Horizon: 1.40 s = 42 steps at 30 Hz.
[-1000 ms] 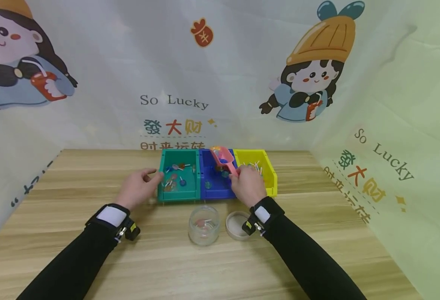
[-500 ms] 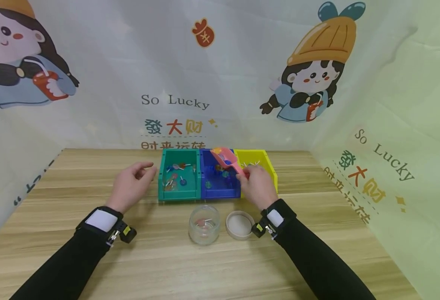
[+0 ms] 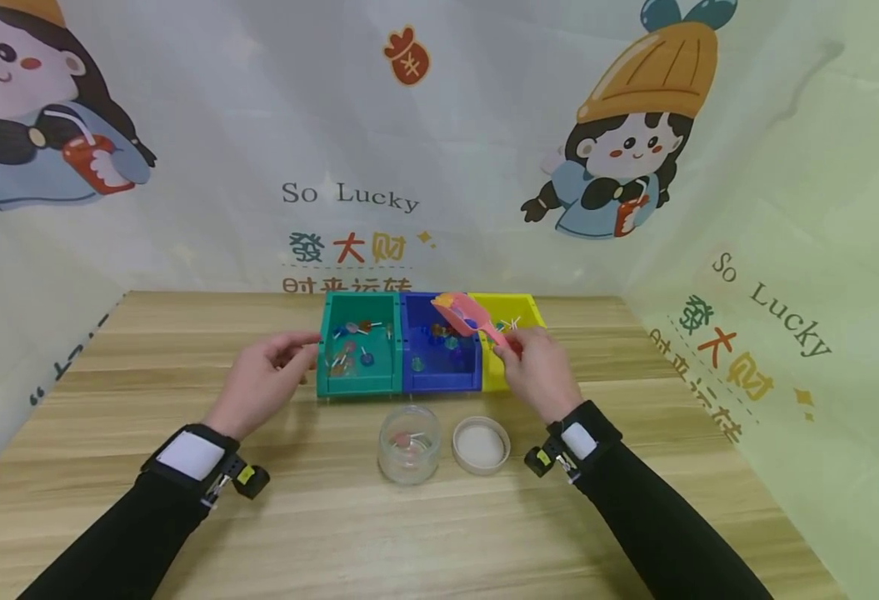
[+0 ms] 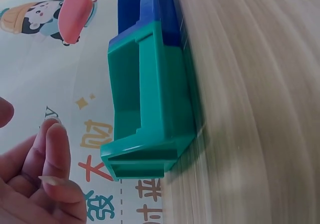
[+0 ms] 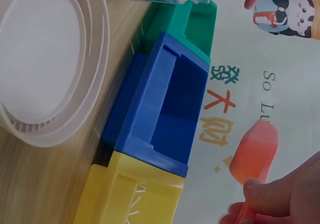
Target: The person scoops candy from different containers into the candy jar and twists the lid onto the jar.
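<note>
My right hand (image 3: 542,375) pinches the handle of a pink scoop (image 3: 460,315) that carries small colourful pieces. It holds the scoop above the blue bin (image 3: 442,387), near the yellow bin (image 3: 495,383). At the left end of the row, my left hand (image 3: 262,379) hovers beside the green bin (image 3: 360,388) with relaxed fingers and holds nothing. In the left wrist view its fingers (image 4: 57,149) stand apart from the green bin. Small lollipop-shaped pieces (image 3: 367,357) lie in the green bin, round coloured pieces (image 3: 450,342) in the blue one, white sticks (image 3: 510,323) in the yellow one.
A clear glass jar (image 3: 409,458) with a pinkish piece inside stands in front of the bins. Beside it lies a whitish round lid (image 3: 481,445), its inner side up. Behind the wooden table (image 3: 334,533) hangs a printed cloth (image 3: 484,150).
My right hand has drawn the loaded scoop rightward over the blue bin. The left hand pulled away from the green bin, then came back toward it.
</note>
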### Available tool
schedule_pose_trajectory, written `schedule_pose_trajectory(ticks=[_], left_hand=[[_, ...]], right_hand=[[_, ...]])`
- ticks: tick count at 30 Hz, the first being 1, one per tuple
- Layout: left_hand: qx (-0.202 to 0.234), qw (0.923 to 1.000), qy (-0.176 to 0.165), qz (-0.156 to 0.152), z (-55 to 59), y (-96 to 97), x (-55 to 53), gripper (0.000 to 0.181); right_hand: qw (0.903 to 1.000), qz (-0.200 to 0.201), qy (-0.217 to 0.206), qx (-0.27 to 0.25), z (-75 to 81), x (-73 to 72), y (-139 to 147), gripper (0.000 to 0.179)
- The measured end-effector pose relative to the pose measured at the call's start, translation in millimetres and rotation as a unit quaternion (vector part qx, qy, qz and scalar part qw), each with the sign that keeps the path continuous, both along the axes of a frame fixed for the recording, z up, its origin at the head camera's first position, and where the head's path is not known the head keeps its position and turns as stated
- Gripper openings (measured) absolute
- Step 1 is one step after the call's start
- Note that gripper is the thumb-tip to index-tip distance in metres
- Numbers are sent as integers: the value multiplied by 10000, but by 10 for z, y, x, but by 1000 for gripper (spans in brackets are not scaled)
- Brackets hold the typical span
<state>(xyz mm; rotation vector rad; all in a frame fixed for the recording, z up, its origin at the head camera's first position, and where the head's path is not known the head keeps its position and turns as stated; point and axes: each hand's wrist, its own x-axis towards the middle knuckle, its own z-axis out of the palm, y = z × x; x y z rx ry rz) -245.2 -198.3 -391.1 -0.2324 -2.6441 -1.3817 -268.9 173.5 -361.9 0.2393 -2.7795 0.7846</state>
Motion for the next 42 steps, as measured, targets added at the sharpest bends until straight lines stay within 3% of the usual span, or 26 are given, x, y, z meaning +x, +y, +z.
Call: schedule_pose_trajectory(ticks=[7,15,25,36,42], left_hand=[[14,9998,-91,-186,-35,14,70,48],[236,9976,-157,-630,-99,53,149,47],[46,9938,-402,-1037,-190,166,230,51],[455,9777,-1015,-1782,-296,420,315,79],[470,9714,-1173,-2011,-389,536,337,91]], right_hand=[[10000,-25,-2,77,36,55,88,33],[9998,138,142,83,116,156,211,28],[9989,263,294,242,168,309,349,27],[9961,427,611,462,211,504,502,23],[9945,563,701,531,264,622,526,23]])
